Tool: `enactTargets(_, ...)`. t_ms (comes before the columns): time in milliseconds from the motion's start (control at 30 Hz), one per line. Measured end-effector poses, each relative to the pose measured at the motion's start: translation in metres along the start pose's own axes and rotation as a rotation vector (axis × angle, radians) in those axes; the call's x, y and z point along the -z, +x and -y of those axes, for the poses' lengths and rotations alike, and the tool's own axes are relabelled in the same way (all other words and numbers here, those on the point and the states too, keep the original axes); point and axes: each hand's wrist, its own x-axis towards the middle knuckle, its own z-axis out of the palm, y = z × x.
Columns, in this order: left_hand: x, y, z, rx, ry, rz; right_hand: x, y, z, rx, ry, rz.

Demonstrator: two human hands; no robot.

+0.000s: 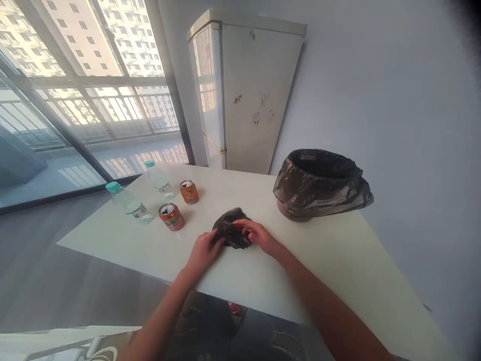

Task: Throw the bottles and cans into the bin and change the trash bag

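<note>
A crumpled black plastic bag [233, 236] lies on the white table in front of me. My left hand [206, 248] grips its left side, with the fingertips partly hidden in the dark folds. From the right, my right hand [256, 233] has its fingers bent and pinching the top of the same bag. Left of the hands stand two orange drink cans, the nearer can [172, 217] and the farther can [189, 192]. Beyond them are two clear bottles with green caps, one bottle [130, 204] nearer and another bottle [159, 180] farther back.
On the table's [240, 188] right stands a bin [295, 214] lined with a black bag [319, 190] folded over its rim. A worn white fridge [259, 95] is behind the table. Large windows [93, 90] are at the left, and a wall [383, 110] runs along the right.
</note>
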Motion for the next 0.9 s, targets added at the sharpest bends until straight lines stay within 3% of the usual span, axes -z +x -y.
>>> enactTargets(100, -0.009, 0.006, -0.004, 0.204, -0.103, -0.063, 0.006, -0.002, 0.003, 0.0, -0.032, -0.074)
enactTargets(267, -0.011, 0.016, -0.011, 0.259, -0.135, -0.123, 0.0, 0.002, -0.006, -0.13, -0.234, -0.328)
enactTargets(400, -0.012, 0.02, -0.014, 0.337, -0.158, -0.124, -0.003, 0.006, -0.024, -0.188, -0.342, -0.382)
enactTargets(500, -0.014, 0.019, -0.018, 0.3, 0.06, -0.218, -0.001, 0.006, -0.027, -0.178, -0.438, -0.437)
enactTargets(600, -0.016, 0.02, -0.024, 0.132, 0.32, -0.31, -0.001, 0.006, -0.021, -0.033, -0.668, -0.523)
enactTargets(667, -0.02, 0.023, -0.026, -0.024, 0.369, -0.224, -0.002, 0.007, -0.017, 0.08, -0.812, -0.425)
enactTargets(733, -0.027, 0.026, -0.023, -0.129, 0.373, -0.063, -0.005, 0.008, -0.017, 0.114, -0.899, -0.209)
enactTargets(800, -0.036, 0.027, -0.015, -0.142, 0.389, 0.076, -0.008, 0.009, -0.021, 0.064, -0.965, -0.019)
enactTargets(900, -0.048, 0.025, -0.001, -0.104, 0.423, 0.171, -0.012, 0.009, -0.03, -0.038, -1.018, 0.113)
